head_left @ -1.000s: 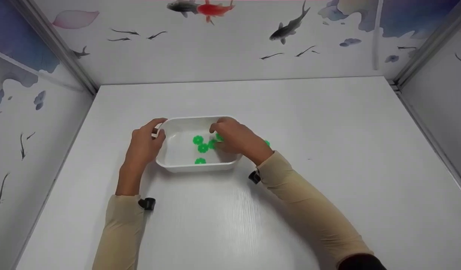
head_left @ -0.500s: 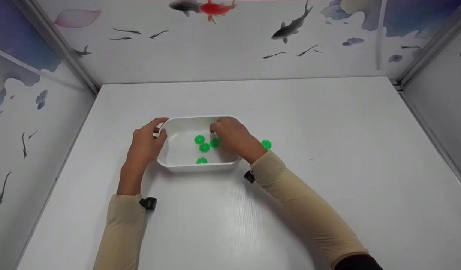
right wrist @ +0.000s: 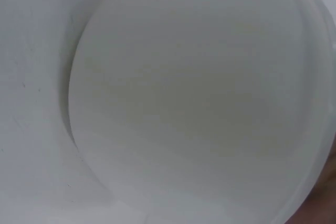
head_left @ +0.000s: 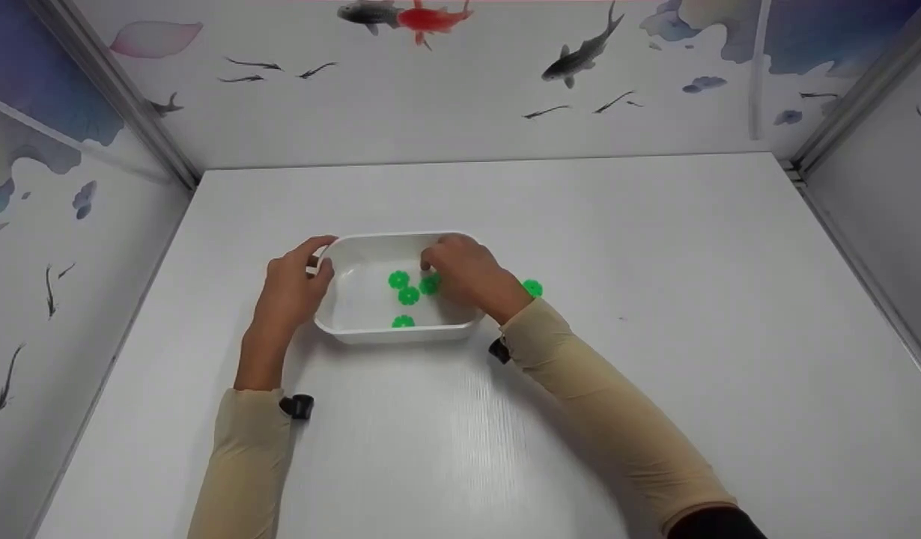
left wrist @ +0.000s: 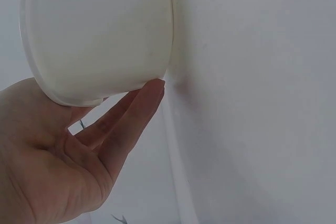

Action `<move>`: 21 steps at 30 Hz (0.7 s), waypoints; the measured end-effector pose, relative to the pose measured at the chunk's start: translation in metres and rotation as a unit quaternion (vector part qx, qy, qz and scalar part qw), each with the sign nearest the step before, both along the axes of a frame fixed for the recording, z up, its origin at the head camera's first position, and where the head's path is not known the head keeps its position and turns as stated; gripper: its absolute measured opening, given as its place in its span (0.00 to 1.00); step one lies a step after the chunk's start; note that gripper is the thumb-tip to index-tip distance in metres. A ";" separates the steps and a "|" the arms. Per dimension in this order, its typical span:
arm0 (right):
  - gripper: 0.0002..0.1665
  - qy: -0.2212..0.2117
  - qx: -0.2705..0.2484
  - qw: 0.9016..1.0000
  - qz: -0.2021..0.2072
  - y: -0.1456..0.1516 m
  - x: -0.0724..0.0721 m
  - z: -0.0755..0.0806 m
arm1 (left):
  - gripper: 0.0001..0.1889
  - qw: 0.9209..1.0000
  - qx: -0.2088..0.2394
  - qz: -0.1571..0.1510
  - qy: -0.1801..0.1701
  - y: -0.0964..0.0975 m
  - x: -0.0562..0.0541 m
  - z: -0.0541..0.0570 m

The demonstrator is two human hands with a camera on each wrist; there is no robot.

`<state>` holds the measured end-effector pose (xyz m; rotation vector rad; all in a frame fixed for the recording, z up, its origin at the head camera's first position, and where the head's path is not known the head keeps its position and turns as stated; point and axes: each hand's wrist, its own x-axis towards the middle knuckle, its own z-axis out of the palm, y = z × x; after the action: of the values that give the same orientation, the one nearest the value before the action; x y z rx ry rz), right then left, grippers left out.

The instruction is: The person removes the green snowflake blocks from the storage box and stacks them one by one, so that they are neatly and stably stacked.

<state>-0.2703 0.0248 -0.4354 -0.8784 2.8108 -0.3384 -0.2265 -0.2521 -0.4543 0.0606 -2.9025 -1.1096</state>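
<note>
A white rectangular basin [head_left: 359,299] sits on the table, with several small green flower-shaped pieces [head_left: 409,295] on its floor. My left hand [head_left: 287,292] holds the basin's left end, thumb near the rim and fingers along the outside; its fingers [left wrist: 134,111] touch the outer wall in the left wrist view. Over the right end, my right hand [head_left: 468,273] reaches inside with bent fingers beside a green piece [head_left: 429,284]. Its fingertips are hidden, so whether they pinch a piece is unclear. The basin's outer wall [right wrist: 199,93] fills most of the right wrist view.
One more green flower-shaped piece [head_left: 533,288] lies on the white table [head_left: 655,299] to the right of the basin, beside the right forearm. Panels with painted fish [head_left: 584,56] stand behind the table and along both sides.
My right hand has lowered slightly into the basin and now stays nearly still. Its forearm has shifted a little left, uncovering the green piece outside. The left hand keeps its place.
</note>
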 end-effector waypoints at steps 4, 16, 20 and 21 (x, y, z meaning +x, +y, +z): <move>0.18 -0.009 0.008 1.000 -0.003 0.000 -0.001 0.000 | 0.23 1.000 -0.001 0.003 -0.006 0.001 0.000 0.000; 0.20 -0.008 -0.008 1.000 0.010 0.004 -0.001 -0.002 | 0.24 1.000 0.000 0.003 -0.011 0.001 0.002 0.003; 0.22 -0.017 -0.026 0.999 0.013 0.006 -0.001 -0.002 | 0.24 1.000 0.005 0.004 -0.013 0.001 0.002 0.003; 0.22 -0.017 -0.033 0.999 0.014 0.007 -0.001 -0.002 | 0.24 1.000 0.006 0.004 -0.014 0.001 0.002 0.003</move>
<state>-0.2711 0.0316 -0.4372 -0.9168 2.7674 -0.4402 -0.2244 -0.2507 -0.4515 0.0875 -2.9168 -1.1344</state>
